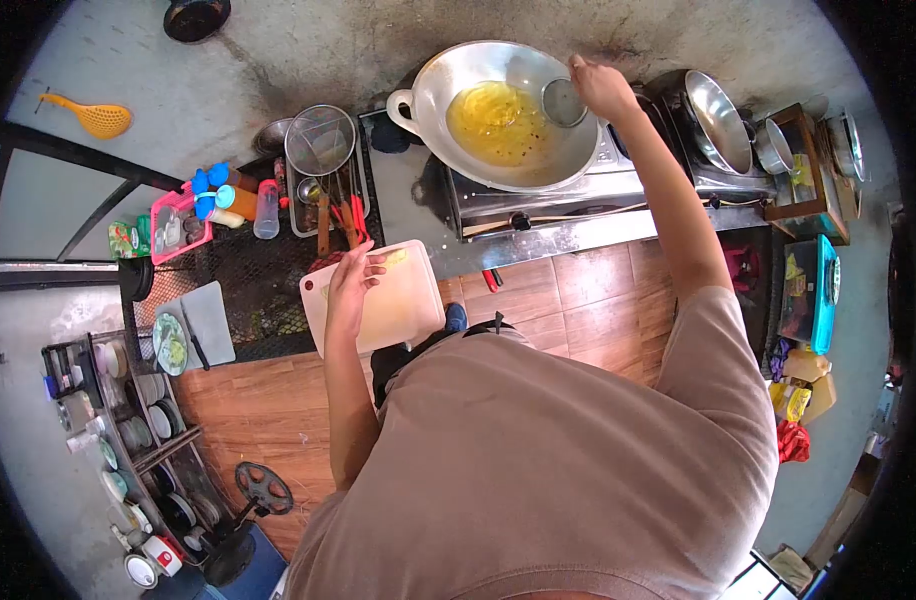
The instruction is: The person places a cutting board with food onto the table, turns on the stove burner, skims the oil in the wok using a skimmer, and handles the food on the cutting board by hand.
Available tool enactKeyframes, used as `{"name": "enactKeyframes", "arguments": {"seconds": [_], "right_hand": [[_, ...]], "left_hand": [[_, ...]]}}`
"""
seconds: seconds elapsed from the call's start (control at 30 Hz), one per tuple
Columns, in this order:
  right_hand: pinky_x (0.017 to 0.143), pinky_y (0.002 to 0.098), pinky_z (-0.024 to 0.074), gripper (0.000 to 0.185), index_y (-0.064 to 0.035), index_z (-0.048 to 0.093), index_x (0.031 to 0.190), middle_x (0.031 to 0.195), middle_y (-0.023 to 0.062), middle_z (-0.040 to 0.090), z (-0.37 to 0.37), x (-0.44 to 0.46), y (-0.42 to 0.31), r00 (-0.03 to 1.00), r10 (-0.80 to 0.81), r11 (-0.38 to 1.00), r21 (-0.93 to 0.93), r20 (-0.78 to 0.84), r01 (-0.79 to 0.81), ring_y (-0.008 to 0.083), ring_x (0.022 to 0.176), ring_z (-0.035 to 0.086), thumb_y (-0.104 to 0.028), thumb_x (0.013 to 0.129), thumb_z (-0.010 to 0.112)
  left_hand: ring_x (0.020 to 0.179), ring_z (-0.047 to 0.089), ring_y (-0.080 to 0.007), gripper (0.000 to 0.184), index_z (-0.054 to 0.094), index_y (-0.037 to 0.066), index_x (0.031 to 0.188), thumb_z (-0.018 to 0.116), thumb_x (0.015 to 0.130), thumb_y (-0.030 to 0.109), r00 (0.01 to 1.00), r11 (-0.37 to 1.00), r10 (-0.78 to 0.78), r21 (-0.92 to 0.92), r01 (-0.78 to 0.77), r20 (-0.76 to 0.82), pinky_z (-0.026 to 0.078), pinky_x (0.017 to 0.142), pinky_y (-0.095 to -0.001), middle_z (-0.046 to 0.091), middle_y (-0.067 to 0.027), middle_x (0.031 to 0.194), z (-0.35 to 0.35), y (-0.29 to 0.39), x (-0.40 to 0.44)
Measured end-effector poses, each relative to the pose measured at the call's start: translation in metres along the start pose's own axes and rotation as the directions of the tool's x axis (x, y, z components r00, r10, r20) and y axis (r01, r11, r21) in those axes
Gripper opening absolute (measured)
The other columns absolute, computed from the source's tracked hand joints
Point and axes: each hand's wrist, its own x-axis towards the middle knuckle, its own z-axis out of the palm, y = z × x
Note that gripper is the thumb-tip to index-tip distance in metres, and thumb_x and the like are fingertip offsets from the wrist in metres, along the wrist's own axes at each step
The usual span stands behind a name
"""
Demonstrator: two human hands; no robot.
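Note:
My right hand (604,90) is closed round the handle of a round skimmer (564,103), its disc just inside the right side of a large metal wok (433,95). Yellow oil (493,120) with bubbles and small dark specks lies in the wok, which sits on the gas stove (478,205). Over a pale cutting board (398,310) hovers my left hand (353,285), fingers loosely bent and apart, with no object visible in them. Whether it touches the board I cannot tell. Small yellow pieces (396,257) lie near the board's far edge.
Left of the stove, a metal tray (303,220) holds utensils beside a wire strainer (320,140). Bottles (236,200) and a pink basket (163,250) stand farther left, near a knife (193,335) on another board (213,315). A metal pan (718,120) is on the right.

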Motion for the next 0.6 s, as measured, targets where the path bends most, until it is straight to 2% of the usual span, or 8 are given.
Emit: {"name": "enactKeyframes", "arguments": {"seconds": [0.13,0.27,0.33,0.43,0.47,0.53,0.57,0.6], "right_hand": [[0.075,0.0546,0.0529,0.024,-0.0017,0.052,0.103,0.09,0.0253,0.07,0.017,0.003,-0.015,0.997,-0.008,1.0,-0.008,0.074,0.009,0.0442,0.085,0.068,-0.021,0.101,0.038],[0.076,0.0548,0.0502,0.02,-0.0039,0.052,0.105,0.09,0.0267,0.068,0.041,0.002,-0.031,0.999,-0.046,0.984,0.17,0.001,0.045,0.0469,0.086,0.065,-0.02,0.099,0.041],[0.076,0.0556,0.0494,0.021,-0.0034,0.053,0.104,0.09,0.0283,0.067,0.055,0.001,-0.043,1.0,0.025,0.978,0.206,0.008,-0.026,0.0482,0.087,0.064,-0.02,0.098,0.043],[0.078,0.0549,0.0497,0.024,-0.0032,0.059,0.103,0.089,0.0274,0.068,0.07,-0.003,-0.061,0.979,0.198,0.906,0.391,-0.056,-0.161,0.0474,0.088,0.064,-0.022,0.099,0.045],[0.078,0.0549,0.0497,0.024,-0.0032,0.059,0.103,0.089,0.0274,0.068,0.073,-0.002,-0.066,0.978,0.199,0.906,0.392,-0.057,-0.162,0.0474,0.088,0.064,-0.022,0.099,0.045],[0.077,0.0509,0.0525,0.027,-0.0014,0.061,0.103,0.085,0.0247,0.069,0.078,-0.002,-0.073,0.934,0.358,0.734,0.624,-0.022,-0.267,0.0433,0.083,0.068,-0.023,0.1,0.046],[0.077,0.0509,0.0525,0.027,-0.0014,0.061,0.103,0.085,0.0247,0.069,0.08,-0.003,-0.075,0.932,0.362,0.733,0.624,-0.021,-0.271,0.0433,0.083,0.068,-0.023,0.1,0.046],[0.072,0.0426,0.055,0.027,0.0002,0.061,0.1,0.081,0.0205,0.069,0.08,-0.002,-0.077,0.922,0.388,0.652,0.711,-0.014,-0.263,0.0332,0.076,0.071,-0.022,0.101,0.045]], "left_hand": [[0.092,0.06,-0.0123,0.036,0.057,0.005,0.133,0.047,0.106,0.027,1.0,1.0,0.0,-0.016,0.0,-0.011,0.045,0.082,-0.0273,0.068,-0.0054,0.107,-0.002,0.001,-0.002],[0.092,0.061,-0.0126,0.035,0.058,0.006,0.132,0.047,0.106,0.026,1.0,0.999,0.012,-0.03,-0.012,-0.011,0.045,0.082,-0.0274,0.068,-0.0053,0.107,-0.004,0.003,-0.005],[0.092,0.06,-0.0125,0.035,0.058,0.006,0.132,0.047,0.106,0.025,1.0,0.999,0.021,-0.028,-0.022,-0.018,0.045,0.082,-0.0274,0.068,-0.0053,0.107,-0.005,0.004,-0.007],[0.092,0.06,-0.0123,0.035,0.058,0.006,0.132,0.047,0.105,0.025,0.999,0.999,0.024,-0.028,-0.025,-0.027,0.045,0.082,-0.0275,0.068,-0.0052,0.106,-0.007,0.003,-0.006],[0.091,0.06,-0.0122,0.035,0.058,0.006,0.132,0.047,0.105,0.025,0.999,1.0,0.014,-0.027,-0.015,-0.031,0.045,0.082,-0.0275,0.068,-0.0052,0.106,-0.008,0.003,-0.006],[0.092,0.06,-0.0122,0.035,0.058,0.005,0.132,0.047,0.105,0.025,0.999,1.0,0.02,-0.015,-0.021,-0.026,0.045,0.082,-0.0275,0.068,-0.0052,0.106,-0.006,0.005,-0.007],[0.092,0.06,-0.0122,0.035,0.058,0.005,0.132,0.047,0.105,0.025,0.999,1.0,0.027,-0.005,-0.027,-0.022,0.045,0.082,-0.0274,0.068,-0.0052,0.106,-0.006,0.006,-0.007],[0.092,0.06,-0.0122,0.035,0.058,0.005,0.132,0.047,0.105,0.025,0.999,1.0,0.027,-0.003,-0.027,-0.019,0.045,0.082,-0.0274,0.068,-0.0052,0.106,-0.006,0.007,-0.006]]}}
